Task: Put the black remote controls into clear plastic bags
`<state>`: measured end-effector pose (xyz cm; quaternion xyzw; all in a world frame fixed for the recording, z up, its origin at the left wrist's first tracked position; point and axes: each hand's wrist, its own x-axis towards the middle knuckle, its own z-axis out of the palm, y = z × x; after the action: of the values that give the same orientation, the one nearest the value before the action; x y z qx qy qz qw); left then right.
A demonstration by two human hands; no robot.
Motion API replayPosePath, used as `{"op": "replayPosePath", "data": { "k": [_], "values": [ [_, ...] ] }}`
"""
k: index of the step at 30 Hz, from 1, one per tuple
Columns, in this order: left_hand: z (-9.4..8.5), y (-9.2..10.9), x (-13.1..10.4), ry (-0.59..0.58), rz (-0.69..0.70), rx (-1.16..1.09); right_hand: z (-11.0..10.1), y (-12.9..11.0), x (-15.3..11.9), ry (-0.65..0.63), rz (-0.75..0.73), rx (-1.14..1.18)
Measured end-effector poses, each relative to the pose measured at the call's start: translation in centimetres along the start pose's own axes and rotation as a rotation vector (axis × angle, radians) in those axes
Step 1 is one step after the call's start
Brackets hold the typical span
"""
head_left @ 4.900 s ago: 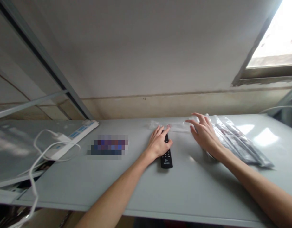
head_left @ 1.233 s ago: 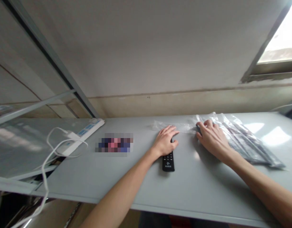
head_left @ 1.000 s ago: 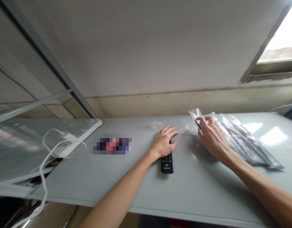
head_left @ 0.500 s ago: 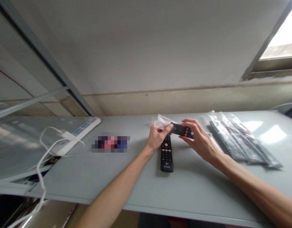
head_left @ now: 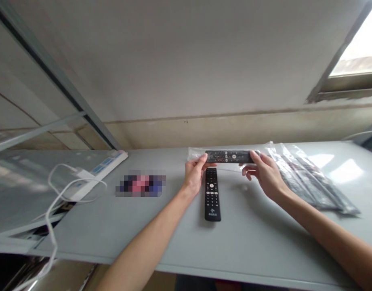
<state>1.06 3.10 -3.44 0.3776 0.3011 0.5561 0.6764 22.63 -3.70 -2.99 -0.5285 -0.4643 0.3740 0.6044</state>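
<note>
A black remote in a clear plastic bag (head_left: 230, 156) is held level above the grey table, spanning both hands. My left hand (head_left: 195, 174) pinches its left end, with some loose plastic sticking out beyond the fingers. At the right end, my right hand (head_left: 266, 171) grips it between thumb and fingers. Below the bagged remote, a second black remote (head_left: 212, 196) without a bag lies upright in view on the table, buttons facing up. Several bagged remotes (head_left: 310, 178) lie side by side to the right of my right hand.
On the left, a white power strip (head_left: 97, 173) with a plugged-in white cable (head_left: 52, 232) lies along the metal frame. A pixelated item (head_left: 141, 186) rests on the table (head_left: 113, 230) between the strip and my left hand. The wall stands behind.
The bagged remote has turned level, and more of it shows between my hands. My right hand has moved slightly right to its end. The unbagged remote's top is now uncovered.
</note>
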Motion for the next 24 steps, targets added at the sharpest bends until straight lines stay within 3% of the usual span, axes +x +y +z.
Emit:
{"op": "replayPosePath", "data": {
  "k": [3, 9, 12, 17, 19, 21, 24],
  "values": [
    [-0.1, -0.1, -0.1, 0.004, -0.043, -0.05, 0.1, 0.2, 0.1, -0.001, 0.055, 0.211],
    [-0.6, 0.0, 0.4, 0.022, -0.066, -0.211, -0.1, -1.0, 0.5, 0.025, 0.053, 0.236],
    [-0.6, 0.0, 0.6, 0.046, -0.046, -0.216, -0.1, -2.1, 0.4, 0.058, -0.066, 0.059],
    [-0.5, 0.1, 0.7, 0.086, -0.07, -0.205, 0.2, -4.7, 0.2, 0.26, -0.423, -0.718],
    [-0.6, 0.2, 0.8, 0.082, -0.074, -0.217, 0.5, -6.3, 0.5, 0.308, -0.535, -0.919],
    [-0.7, 0.3, 0.8, 0.065, -0.07, -0.226, 0.9, -8.0, 1.0, 0.343, -0.58, -0.952],
    [-0.9, 0.3, 0.8, 0.043, -0.069, -0.219, 1.4, -10.3, 2.0, 0.324, -0.546, -0.822]
  ]
}}
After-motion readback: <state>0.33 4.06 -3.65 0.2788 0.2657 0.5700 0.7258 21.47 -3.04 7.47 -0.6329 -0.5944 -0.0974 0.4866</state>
